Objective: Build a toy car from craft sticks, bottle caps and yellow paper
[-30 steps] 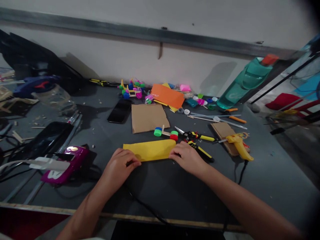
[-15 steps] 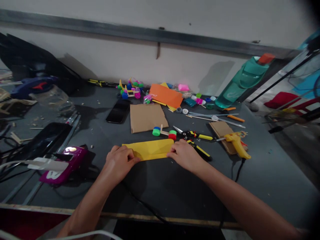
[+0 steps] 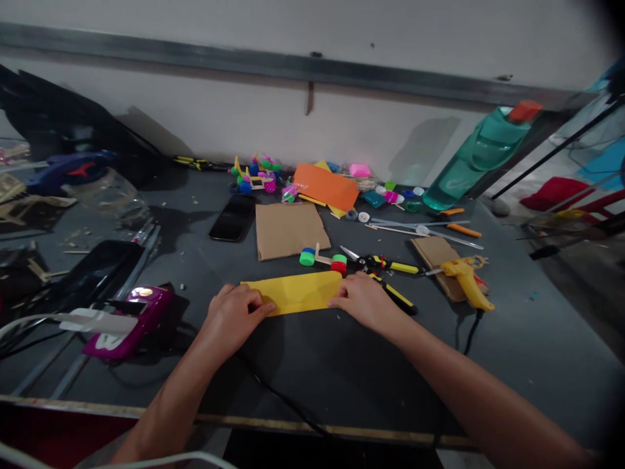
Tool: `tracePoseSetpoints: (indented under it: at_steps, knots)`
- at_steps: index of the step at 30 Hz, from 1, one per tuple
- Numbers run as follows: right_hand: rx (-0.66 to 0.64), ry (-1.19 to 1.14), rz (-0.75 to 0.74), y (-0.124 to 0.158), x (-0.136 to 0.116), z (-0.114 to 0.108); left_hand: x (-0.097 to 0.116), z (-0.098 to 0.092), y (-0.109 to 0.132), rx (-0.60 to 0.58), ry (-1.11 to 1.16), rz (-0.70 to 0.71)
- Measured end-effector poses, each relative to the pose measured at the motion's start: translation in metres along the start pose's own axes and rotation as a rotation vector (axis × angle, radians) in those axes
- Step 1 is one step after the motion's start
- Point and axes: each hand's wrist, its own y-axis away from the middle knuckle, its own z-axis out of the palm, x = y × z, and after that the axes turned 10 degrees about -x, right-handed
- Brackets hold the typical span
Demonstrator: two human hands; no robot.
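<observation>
A folded strip of yellow paper (image 3: 299, 291) lies flat on the dark table (image 3: 342, 365). My left hand (image 3: 232, 319) pinches its left end, fingers closed on the near edge. My right hand (image 3: 364, 301) presses and grips the right end of the same strip. Just behind the paper sit a small stick axle with green, blue and red caps (image 3: 322, 258) and yellow-handled scissors (image 3: 385, 266).
A brown cardboard piece (image 3: 289, 229), a black phone (image 3: 234, 217), orange paper (image 3: 326, 187) and colourful caps lie further back. A yellow glue gun (image 3: 463, 277) rests on the right, a teal bottle (image 3: 476, 163) behind it. A magenta device (image 3: 129, 319) and cables occupy the left.
My left hand has slid slightly along the paper's left end and closed tighter on it. The right hand stays at the right end. The paper has hardly moved.
</observation>
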Motion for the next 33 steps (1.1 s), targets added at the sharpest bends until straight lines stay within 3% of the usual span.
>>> tracePoseSetpoints:
  at_steps: [10,18,20,22,25,28,33]
  knots:
    - [0.002,-0.027,0.007,-0.002,0.002,0.002,-0.006,0.000,-0.003,0.003,0.024,0.060]
    - [-0.021,0.012,-0.001,-0.004,0.002,-0.001,-0.005,-0.004,-0.005,-0.064,-0.073,0.038]
    - [-0.022,0.024,-0.004,-0.003,0.001,-0.001,-0.001,-0.005,-0.002,-0.037,-0.125,0.022]
    - [-0.026,0.035,-0.009,-0.003,0.000,-0.002,0.007,-0.005,0.004,0.062,-0.183,0.030]
    - [-0.035,0.042,-0.013,-0.003,-0.001,-0.003,0.026,0.008,0.015,0.235,-0.267,0.179]
    - [-0.017,0.050,-0.005,-0.003,-0.001,-0.002,0.049,0.034,0.022,0.191,-0.273,0.408]
    - [-0.002,0.045,-0.012,-0.004,0.000,0.000,0.070,0.067,0.025,0.233,-0.277,0.322]
